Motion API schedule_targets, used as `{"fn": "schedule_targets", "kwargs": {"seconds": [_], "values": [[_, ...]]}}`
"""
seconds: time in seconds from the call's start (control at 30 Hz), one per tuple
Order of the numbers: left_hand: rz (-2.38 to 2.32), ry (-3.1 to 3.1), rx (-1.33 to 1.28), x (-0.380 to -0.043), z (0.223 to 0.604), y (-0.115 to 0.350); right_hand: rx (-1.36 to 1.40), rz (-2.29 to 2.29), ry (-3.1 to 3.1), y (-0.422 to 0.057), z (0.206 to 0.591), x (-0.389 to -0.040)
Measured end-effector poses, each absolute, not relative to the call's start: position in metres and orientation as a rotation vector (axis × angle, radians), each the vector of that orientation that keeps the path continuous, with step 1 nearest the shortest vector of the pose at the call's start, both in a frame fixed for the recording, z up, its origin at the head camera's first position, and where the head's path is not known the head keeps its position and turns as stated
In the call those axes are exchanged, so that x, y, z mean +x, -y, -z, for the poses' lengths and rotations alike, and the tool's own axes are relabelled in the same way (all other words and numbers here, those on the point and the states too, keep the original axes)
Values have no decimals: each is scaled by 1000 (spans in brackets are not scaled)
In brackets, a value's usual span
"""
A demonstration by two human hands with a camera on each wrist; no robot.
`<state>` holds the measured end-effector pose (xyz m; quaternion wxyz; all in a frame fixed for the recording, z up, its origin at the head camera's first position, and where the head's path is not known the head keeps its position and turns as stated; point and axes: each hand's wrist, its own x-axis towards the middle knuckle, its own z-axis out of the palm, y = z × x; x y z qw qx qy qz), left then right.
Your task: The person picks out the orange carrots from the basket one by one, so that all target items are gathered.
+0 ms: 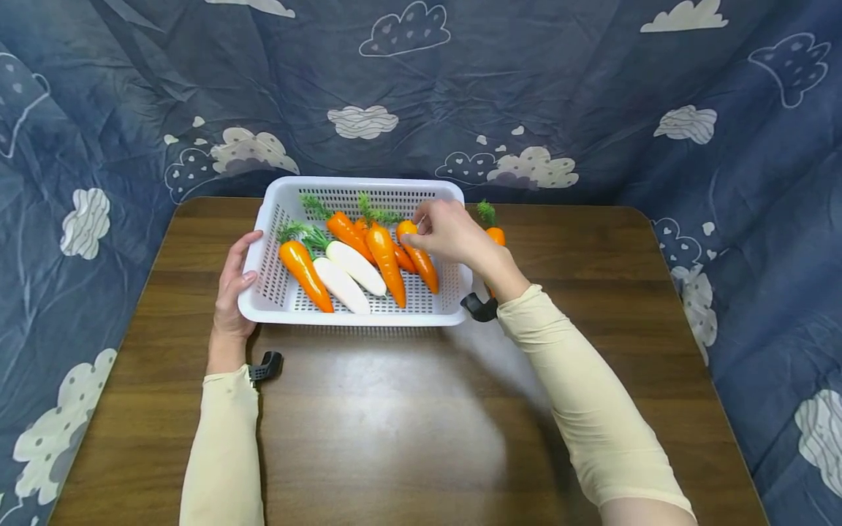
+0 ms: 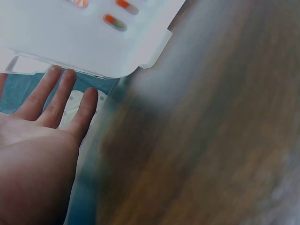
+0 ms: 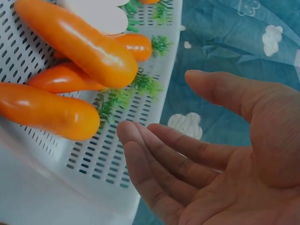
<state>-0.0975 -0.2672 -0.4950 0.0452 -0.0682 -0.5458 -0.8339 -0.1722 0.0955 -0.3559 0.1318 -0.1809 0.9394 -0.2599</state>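
A white slotted basket (image 1: 368,318) stands on the table with several orange carrots (image 1: 387,259) and two white radishes (image 1: 355,267) lying inside, green tops toward the back. At the basket's left end, my left hand (image 1: 232,292) touches the outer wall; in the left wrist view the fingers (image 2: 58,96) reach out fairly straight against it. Over the basket's right part hovers my right hand (image 1: 450,232), just beside the rightmost carrot (image 1: 419,259). In the right wrist view, thumb and fingers (image 3: 187,154) are spread apart, with nothing between them, near a carrot's rounded end (image 3: 84,119).
Another carrot (image 1: 496,235) with a green top lies to the right of the basket, partly hidden by my right forearm. The brown wooden table (image 1: 368,424) ends at the back against a dark blue cloud-print cloth (image 1: 395,88).
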Motion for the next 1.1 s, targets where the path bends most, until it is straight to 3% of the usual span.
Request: {"fn": "schedule_targets", "kwargs": {"seconds": [0.57, 1.1], "values": [[2552, 1668, -202, -98, 495, 265, -467, 626, -2597, -57, 375, -202], [2544, 1687, -195, -96, 494, 266, -371, 503, -2537, -30, 389, -205]]}}
